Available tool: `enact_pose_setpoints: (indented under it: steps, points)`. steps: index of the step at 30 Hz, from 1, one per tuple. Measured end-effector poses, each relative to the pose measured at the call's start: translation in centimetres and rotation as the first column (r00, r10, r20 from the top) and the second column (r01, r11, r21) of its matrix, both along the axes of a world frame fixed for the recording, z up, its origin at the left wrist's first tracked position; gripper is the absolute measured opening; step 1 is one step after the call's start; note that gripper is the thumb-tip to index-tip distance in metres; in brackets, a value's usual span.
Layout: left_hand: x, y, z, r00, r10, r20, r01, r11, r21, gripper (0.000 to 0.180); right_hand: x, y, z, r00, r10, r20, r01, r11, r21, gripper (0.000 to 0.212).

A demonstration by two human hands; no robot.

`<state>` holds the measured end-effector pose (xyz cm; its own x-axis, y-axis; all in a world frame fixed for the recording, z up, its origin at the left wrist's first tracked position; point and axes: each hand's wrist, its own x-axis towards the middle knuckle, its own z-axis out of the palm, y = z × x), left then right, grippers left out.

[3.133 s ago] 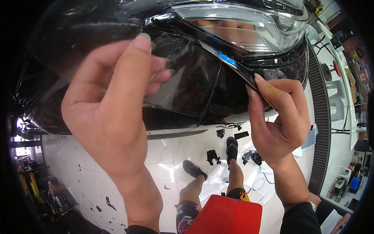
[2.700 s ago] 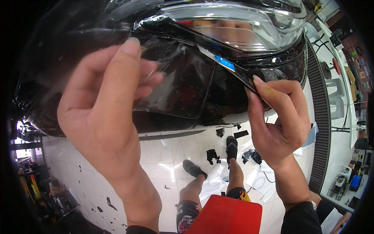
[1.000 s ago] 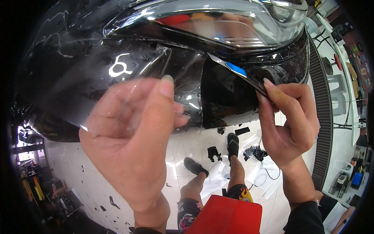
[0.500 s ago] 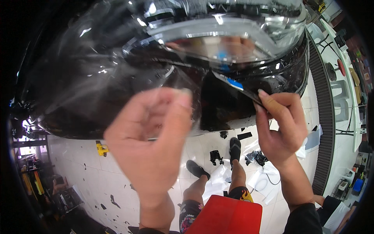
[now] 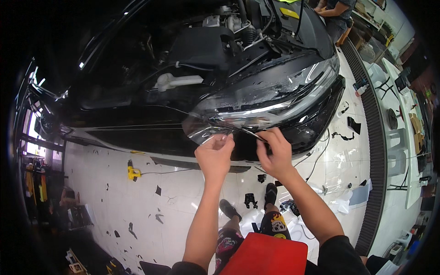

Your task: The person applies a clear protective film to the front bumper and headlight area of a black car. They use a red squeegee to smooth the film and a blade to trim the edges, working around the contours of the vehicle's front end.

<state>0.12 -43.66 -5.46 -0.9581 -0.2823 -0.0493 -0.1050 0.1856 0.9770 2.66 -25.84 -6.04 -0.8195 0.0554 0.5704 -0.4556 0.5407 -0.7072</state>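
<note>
My left hand [image 5: 214, 156] pinches the edge of a clear film [image 5: 196, 129], which stretches up from the fingertips along the car's dark front bumper [image 5: 151, 137]. Just to its right, my right hand [image 5: 277, 153] grips a slim cutter knife [image 5: 251, 133] that slants up-left toward the film. The knife's tip lies just under the headlight [image 5: 270, 112]; whether it touches the film I cannot tell. Both hands are close together in front of the bumper. Wet-looking streaks show on the panel above the headlight.
The engine bay [image 5: 197, 46] is exposed above the headlight. A yellow heat gun [image 5: 133, 172] lies on the floor at left, trailing a cord. Dark film scraps [image 5: 250, 200] litter the tiles. Another person [image 5: 337, 13] stands at the far right; a white table [image 5: 415, 178] runs along the right.
My view has drawn back, so the hands look smaller and more of the car shows. The left hand has moved closer to the knife, which the right hand still holds.
</note>
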Motion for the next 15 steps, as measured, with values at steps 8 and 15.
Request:
enact_pose_setpoints:
  steps: [8,15]
  points:
    - [-0.3,0.1,-1.0,0.997,0.037,-0.062,-0.037,0.999,0.013,0.019,-3.3,-1.1,0.0,0.996,-0.044,0.08,0.047,0.998,-0.037,0.018]
    - [-0.3,0.9,-0.3,0.99,0.104,-0.09,-0.095,0.99,0.104,0.014,-3.2,-1.4,-0.1,0.996,-0.088,0.014,0.088,0.996,0.007,0.016]
